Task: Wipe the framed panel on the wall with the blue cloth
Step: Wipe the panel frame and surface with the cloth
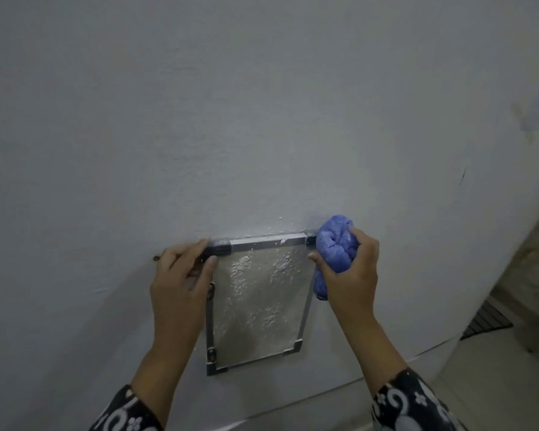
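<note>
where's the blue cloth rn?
Head view: blue cloth bunched in the right hand, against the framed panel's upper-right corner.

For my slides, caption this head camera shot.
Left hand steadies the framed panel while the right hand presses a balled blue cloth to its top-right corner.

dim, soft, bluish light; curved edges

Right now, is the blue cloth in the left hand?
No, the right hand grips the blue cloth; the left hand holds the framed panel.
</note>
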